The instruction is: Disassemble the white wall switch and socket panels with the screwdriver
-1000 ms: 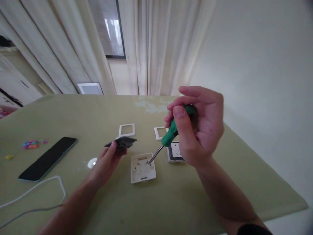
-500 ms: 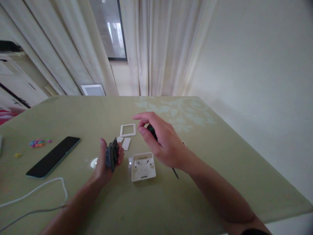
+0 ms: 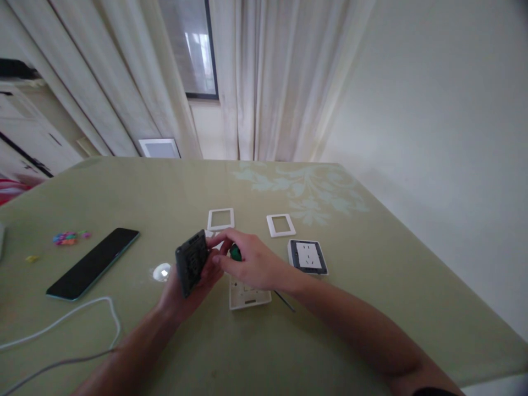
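My left hand (image 3: 175, 300) holds a dark grey wall switch module (image 3: 192, 264) upright by its edges, above the table. Close beside it, my right hand (image 3: 256, 261) is curled around a screwdriver (image 3: 235, 252) with a green handle. Its thin metal shaft sticks out below my right wrist, pointing away from the module. The right fingertips reach to the module's right side; whether they touch it I cannot tell. Under my right hand lies a white square mounting box (image 3: 249, 302), its upper part covered by the hand.
Two white cover frames (image 3: 220, 227) lie farther back. To the right sits a socket (image 3: 308, 257) in a white box. On the left are a black phone (image 3: 93, 264), a white cable (image 3: 109, 308), small colourful pieces (image 3: 66, 238) and a shiny round spot (image 3: 161, 272).
My right hand has moved left and down to the switch module, uncovering the socket and a second frame. My left hand has turned the module so that its broad face shows.
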### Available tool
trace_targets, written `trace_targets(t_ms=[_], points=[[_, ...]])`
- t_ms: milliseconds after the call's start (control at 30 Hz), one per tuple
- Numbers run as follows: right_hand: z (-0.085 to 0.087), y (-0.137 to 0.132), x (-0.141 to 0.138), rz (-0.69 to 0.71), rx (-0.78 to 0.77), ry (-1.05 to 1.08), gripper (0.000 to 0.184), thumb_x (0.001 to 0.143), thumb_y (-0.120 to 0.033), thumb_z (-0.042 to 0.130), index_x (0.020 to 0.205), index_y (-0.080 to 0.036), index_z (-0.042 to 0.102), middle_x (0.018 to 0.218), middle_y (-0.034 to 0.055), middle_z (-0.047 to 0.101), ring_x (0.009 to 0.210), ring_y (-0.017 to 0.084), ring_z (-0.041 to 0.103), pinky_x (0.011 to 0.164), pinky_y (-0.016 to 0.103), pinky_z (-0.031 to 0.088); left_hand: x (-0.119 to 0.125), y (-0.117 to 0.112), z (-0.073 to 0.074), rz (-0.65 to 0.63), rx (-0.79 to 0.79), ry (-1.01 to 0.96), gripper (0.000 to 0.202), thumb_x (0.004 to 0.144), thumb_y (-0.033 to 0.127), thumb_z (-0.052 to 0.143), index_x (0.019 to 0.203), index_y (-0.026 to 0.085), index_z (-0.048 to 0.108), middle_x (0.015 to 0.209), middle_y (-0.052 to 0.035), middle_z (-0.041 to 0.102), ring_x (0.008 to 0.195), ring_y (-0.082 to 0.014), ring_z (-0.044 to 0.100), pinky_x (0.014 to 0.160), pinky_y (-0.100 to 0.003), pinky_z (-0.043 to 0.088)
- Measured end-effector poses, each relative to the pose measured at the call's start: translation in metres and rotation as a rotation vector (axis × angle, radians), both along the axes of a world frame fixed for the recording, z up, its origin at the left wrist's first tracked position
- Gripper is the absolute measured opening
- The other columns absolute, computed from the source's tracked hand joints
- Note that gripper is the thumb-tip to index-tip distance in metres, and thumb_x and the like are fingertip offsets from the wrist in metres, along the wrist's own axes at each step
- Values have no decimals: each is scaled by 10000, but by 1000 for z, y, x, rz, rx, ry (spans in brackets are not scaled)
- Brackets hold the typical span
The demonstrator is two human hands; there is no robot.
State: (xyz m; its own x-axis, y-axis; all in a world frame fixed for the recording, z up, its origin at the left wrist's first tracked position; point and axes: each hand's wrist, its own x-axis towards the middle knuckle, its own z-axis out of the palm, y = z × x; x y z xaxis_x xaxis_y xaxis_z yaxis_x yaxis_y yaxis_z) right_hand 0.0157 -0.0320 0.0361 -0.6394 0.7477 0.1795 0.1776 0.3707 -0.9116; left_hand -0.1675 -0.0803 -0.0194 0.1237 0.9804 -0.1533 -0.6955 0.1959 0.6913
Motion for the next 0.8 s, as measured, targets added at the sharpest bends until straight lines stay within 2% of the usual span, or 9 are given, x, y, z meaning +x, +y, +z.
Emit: trace_targets(t_ms=[100, 167, 300, 367, 467, 600, 800], points=[[-2, -1, -2, -44, 22, -1, 215, 980, -219, 740, 1193, -194, 748, 955, 17, 768, 870, 158, 704, 829, 298, 513, 4, -2, 1, -20, 9, -40, 228, 799, 352, 964, 831, 195, 802, 500, 56, 577, 476, -59, 480, 630, -166, 561], [-3, -2, -4, -58, 34, 12, 159, 972, -204, 741, 1128, -187, 763, 934, 17, 775, 842, 150, 697, 805, 284, 508, 6, -3, 2, -52, -7, -47, 278, 819, 363, 952, 727, 190, 754, 500, 45, 572, 480, -69, 483, 603, -173, 558], [-5, -2, -5, -85, 43, 1, 107, 942, -170, 763, 1045, -179, 790, 938, 23, 802, 855, 151, 706, 808, 273, 508, 5, -2, 3, -67, -68, -19, 282, 927, 472, 853, 842, 209, 797, 523, 30, 581, 507, -100, 516, 654, -222, 602], [-6, -2, -4, -98, 41, -11, 104, 936, -170, 773, 1036, -173, 799, 948, 30, 812, 865, 152, 715, 821, 272, 511, 5, -1, 1, -64, -79, -9, 302, 926, 501, 850, 876, 208, 796, 527, 33, 583, 524, -107, 541, 670, -229, 608], [-7, -1, -3, -100, 36, -24, 100, 937, -183, 785, 1033, -172, 807, 942, 30, 817, 859, 152, 720, 822, 273, 513, 4, 1, -2, -45, -91, 7, 355, 910, 533, 859, 886, 193, 761, 583, 42, 603, 534, -100, 550, 614, -212, 577], [-9, 1, -3, -99, 30, -51, 97, 927, -165, 788, 1020, -173, 812, 930, 29, 817, 852, 155, 719, 813, 277, 512, 2, 3, -5, 30, -148, 47, 367, 881, 506, 880, 930, 176, 727, 789, 14, 699, 571, -81, 568, 544, -178, 510], [-11, 2, -3, -77, 27, -71, 115, 924, -141, 758, 1022, -176, 807, 907, 21, 806, 815, 145, 698, 788, 271, 506, 5, 1, -4, 56, -128, 53, 337, 816, 441, 917, 887, 189, 704, 694, 50, 629, 498, -67, 467, 471, -173, 413]])
